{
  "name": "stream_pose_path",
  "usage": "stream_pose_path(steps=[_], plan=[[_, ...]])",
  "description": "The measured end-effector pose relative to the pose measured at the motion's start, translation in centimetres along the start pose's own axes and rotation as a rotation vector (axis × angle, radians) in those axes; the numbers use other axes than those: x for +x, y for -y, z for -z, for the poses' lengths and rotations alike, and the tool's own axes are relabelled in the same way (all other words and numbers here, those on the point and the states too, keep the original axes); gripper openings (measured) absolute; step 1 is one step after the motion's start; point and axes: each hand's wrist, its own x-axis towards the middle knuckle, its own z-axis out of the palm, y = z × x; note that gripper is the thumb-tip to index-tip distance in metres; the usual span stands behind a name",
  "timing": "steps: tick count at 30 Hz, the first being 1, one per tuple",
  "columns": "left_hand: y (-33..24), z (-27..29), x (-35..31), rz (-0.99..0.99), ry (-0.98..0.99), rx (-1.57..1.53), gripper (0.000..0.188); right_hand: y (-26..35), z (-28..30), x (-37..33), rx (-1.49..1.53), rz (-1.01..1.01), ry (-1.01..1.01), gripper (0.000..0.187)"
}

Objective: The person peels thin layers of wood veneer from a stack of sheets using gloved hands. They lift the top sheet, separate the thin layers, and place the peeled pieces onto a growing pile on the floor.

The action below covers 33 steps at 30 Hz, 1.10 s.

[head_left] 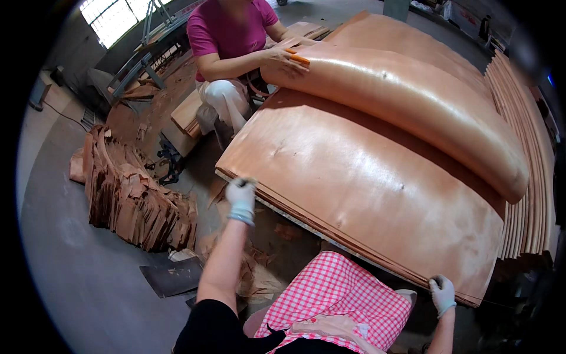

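A stack of reddish-tan wood veneer sheets (336,165) lies in front of me, its layered edge facing me. My left hand (242,197), in a white glove, is at the stack's near left corner. Its fingers look curled, but slight blur hides what they hold, if anything. At the near right edge, my gloved right hand (442,293) has its fingers closed on the veneer border. Across the stack, a large veneer sheet (401,88) is rolled back in a broad curl, with a co-worker's hand (286,61) resting on its left end.
The co-worker (230,35) in a magenta shirt sits at the far left. A bundle of ragged veneer scraps (138,194) stands on the floor at left. More layered sheets (525,159) hang along the right. A checked apron (330,289) covers my lap.
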Motion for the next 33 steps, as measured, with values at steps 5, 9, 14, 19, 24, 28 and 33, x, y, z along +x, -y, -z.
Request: stream_pose_path(steps=[5, 9, 14, 19, 24, 28, 33], plan=[[2.5, 3.5, 9.4, 0.082, -0.061, 0.231, 0.014, -2.8, 1.4, -0.8, -0.078, -0.093, -0.102, 0.019], [3.4, 3.8, 11.3, 0.058, 0.045, 0.566, 0.024, -1.8, 0.3, -0.1, -0.214, -0.132, -0.04, 0.028], [3.6, 4.1, 11.0, 0.027, 0.075, 0.457, 0.014, -2.5, 0.2, 2.7, -0.32, -0.219, 0.103, 0.036], [-3.0, -0.9, 6.9, -0.03, -0.005, 0.999, 0.062, -4.3, 0.6, 3.8, -0.356, -0.407, 0.127, 0.047], [-5.0, -11.5, -10.7, -0.503, 0.417, 0.748, 0.071, -3.2, 0.7, 3.9, -0.23, -0.388, 0.181, 0.043], [-9.3, -20.1, -31.4, -0.89, 0.899, 0.676, 0.079, -4.2, 0.0, 3.7, -0.219, -0.346, 0.177, 0.043], [-10.0, -24.8, -38.3, -0.791, 1.081, 0.769, 0.099, -3.5, 1.0, 2.9, -0.171, -0.32, 0.184, 0.038]])
